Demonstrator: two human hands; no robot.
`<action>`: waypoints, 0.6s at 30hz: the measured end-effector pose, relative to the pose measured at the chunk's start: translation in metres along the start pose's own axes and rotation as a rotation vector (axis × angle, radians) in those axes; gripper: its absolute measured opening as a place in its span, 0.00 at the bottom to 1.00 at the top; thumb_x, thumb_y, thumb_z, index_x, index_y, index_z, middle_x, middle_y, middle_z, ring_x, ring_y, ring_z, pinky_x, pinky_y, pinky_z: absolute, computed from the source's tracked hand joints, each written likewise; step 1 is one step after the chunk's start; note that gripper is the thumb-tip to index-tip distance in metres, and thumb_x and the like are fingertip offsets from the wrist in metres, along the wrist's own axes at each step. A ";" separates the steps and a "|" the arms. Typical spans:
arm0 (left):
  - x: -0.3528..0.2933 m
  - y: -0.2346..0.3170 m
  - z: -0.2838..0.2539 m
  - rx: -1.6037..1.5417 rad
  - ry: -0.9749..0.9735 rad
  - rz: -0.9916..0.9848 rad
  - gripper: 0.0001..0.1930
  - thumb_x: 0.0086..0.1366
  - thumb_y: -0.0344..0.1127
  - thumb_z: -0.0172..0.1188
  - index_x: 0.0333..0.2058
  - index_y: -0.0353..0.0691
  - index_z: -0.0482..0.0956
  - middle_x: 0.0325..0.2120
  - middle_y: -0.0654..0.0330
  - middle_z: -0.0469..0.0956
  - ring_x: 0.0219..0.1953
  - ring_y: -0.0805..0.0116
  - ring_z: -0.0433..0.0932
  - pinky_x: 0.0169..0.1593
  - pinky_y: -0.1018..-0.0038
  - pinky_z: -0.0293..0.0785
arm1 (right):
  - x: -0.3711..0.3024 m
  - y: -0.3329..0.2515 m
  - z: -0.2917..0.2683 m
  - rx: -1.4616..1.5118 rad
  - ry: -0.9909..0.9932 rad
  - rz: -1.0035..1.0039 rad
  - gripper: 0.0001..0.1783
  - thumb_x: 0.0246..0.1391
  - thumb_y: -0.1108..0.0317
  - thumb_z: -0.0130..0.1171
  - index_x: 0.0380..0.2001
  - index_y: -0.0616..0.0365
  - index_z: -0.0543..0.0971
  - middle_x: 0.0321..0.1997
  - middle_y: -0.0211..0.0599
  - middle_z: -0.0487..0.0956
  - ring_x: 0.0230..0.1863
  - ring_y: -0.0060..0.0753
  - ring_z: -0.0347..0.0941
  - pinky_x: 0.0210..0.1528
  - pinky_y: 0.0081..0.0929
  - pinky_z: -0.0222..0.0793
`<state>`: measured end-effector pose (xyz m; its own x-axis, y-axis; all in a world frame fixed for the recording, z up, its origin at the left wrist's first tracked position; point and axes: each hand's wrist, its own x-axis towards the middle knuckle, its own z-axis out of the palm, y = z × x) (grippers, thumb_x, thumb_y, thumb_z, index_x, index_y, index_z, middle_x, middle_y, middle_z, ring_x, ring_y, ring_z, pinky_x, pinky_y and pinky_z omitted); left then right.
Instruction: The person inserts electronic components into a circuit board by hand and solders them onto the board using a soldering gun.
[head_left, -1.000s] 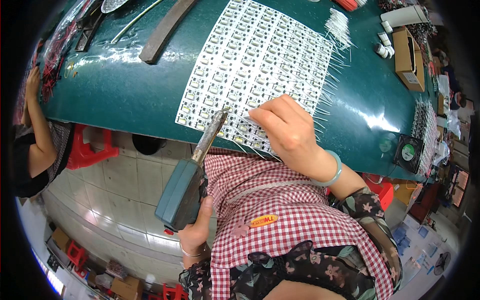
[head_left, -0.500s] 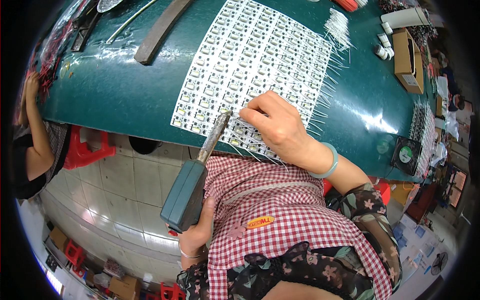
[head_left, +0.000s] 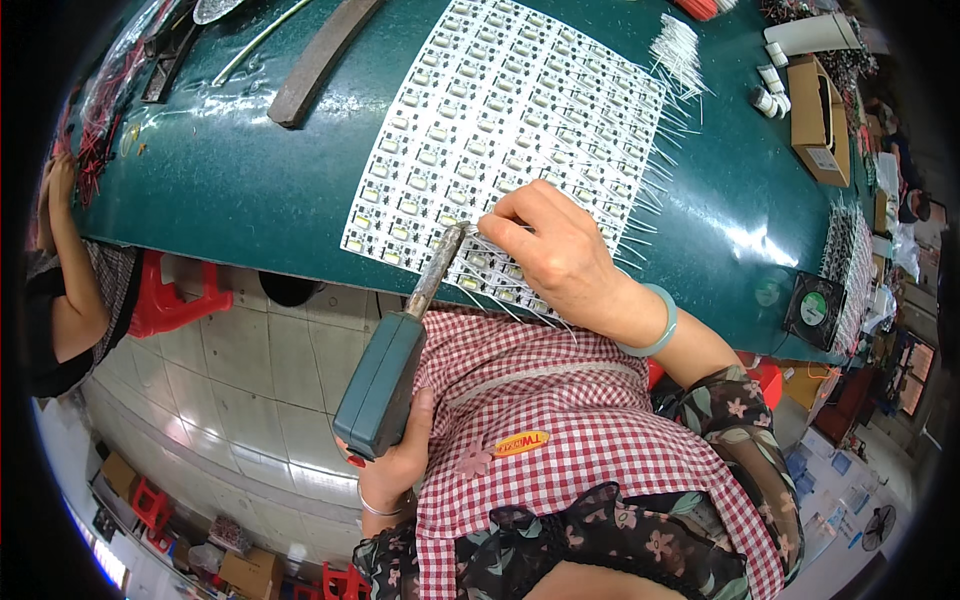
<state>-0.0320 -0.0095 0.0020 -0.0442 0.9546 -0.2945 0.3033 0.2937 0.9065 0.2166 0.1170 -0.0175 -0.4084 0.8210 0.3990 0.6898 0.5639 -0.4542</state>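
Note:
My left hand [head_left: 400, 460] grips the teal handle of a soldering iron [head_left: 385, 385]; its metal tip touches the near edge of a large white panel of small circuit boards [head_left: 500, 120] lying on the green table [head_left: 250, 180]. My right hand [head_left: 555, 250] rests on the panel beside the tip, pinching thin white wires [head_left: 500, 290] between its fingers. A pale green bangle sits on that wrist. More white wires stick out along the panel's right edge.
A dark curved bar [head_left: 320, 60] lies at the table's back left. A cardboard box [head_left: 815, 105] and white rolls stand at the right, a small black fan [head_left: 815, 310] nearer. Another person's arm [head_left: 60, 270] works at the left edge beside a red stool [head_left: 175, 300].
My right hand and the iron's tip have shifted slightly left along the panel's near edge. The left hand keeps its grip on the handle.

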 end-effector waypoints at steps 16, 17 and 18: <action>-0.003 0.010 0.000 -0.070 0.022 0.031 0.23 0.58 0.18 0.62 0.53 0.30 0.71 0.46 0.56 0.77 0.25 0.78 0.71 0.24 0.80 0.67 | 0.000 -0.002 -0.003 -0.010 -0.024 0.002 0.08 0.43 0.78 0.56 0.31 0.62 0.77 0.31 0.37 0.71 0.33 0.36 0.70 0.34 0.29 0.69; -0.002 0.009 0.000 -0.069 0.021 0.031 0.23 0.58 0.18 0.62 0.53 0.30 0.71 0.46 0.56 0.77 0.25 0.78 0.71 0.24 0.80 0.67 | 0.000 -0.002 -0.002 -0.010 -0.024 0.002 0.08 0.43 0.78 0.56 0.31 0.62 0.77 0.31 0.37 0.71 0.33 0.36 0.70 0.34 0.29 0.69; -0.002 0.007 0.000 -0.023 0.008 0.064 0.23 0.59 0.18 0.62 0.54 0.30 0.71 0.46 0.56 0.77 0.25 0.78 0.71 0.25 0.80 0.67 | 0.000 -0.002 -0.002 -0.012 -0.023 0.004 0.08 0.43 0.78 0.56 0.31 0.62 0.77 0.31 0.37 0.71 0.33 0.36 0.70 0.34 0.29 0.69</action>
<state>-0.0298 -0.0096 0.0089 -0.0334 0.9717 -0.2337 0.2838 0.2334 0.9301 0.2169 0.1155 -0.0149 -0.4192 0.8252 0.3786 0.6984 0.5596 -0.4462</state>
